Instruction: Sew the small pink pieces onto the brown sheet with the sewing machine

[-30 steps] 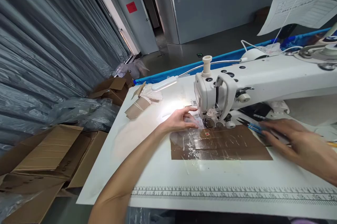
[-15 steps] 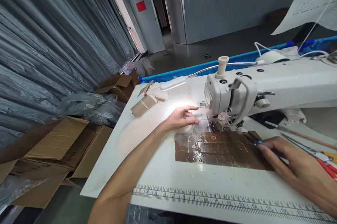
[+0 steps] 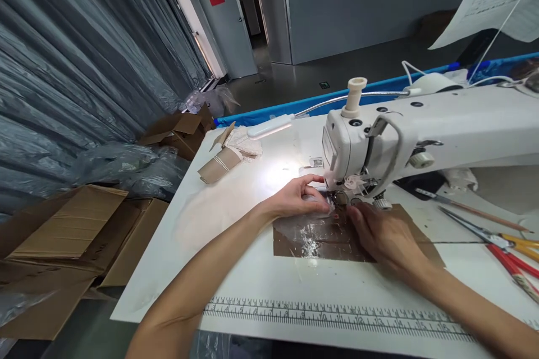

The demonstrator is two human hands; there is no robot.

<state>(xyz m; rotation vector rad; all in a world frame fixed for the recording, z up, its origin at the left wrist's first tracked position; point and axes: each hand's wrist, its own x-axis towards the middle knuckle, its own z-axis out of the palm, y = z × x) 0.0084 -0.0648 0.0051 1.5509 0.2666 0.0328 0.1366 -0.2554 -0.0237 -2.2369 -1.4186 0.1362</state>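
A white sewing machine (image 3: pixel 345 142) stands on the table's right side, with a small pink ribbon piece (image 3: pixel 352 182) by its needle area. My left hand (image 3: pixel 297 199) is at the left of the presser foot, thumb and fingers pinching a thin translucent white fabric (image 3: pixel 315 201). Close to the foot's right side, my right hand (image 3: pixel 381 230) has its fingers curled with the tips by the needle. What they hold, if anything, is hidden. Below both hands lies a brown sheet (image 3: pixel 290 244) covered with shiny clear tape.
A printed ruler strip (image 3: pixel 337 317) runs along the table's front. Scissors (image 3: pixel 484 230), a red-handled tool (image 3: pixel 511 266) and a pencil (image 3: pixel 475 210) lie at right. A lamp (image 3: pixel 269 127) lights the table near a tied brown bundle (image 3: pixel 219 165). Cardboard boxes (image 3: pixel 67 224) stand at left.
My right hand has moved left to the presser foot, and the blue-handled tool it held no longer shows. The left hand has moved slightly closer to the foot and closed its pinch.
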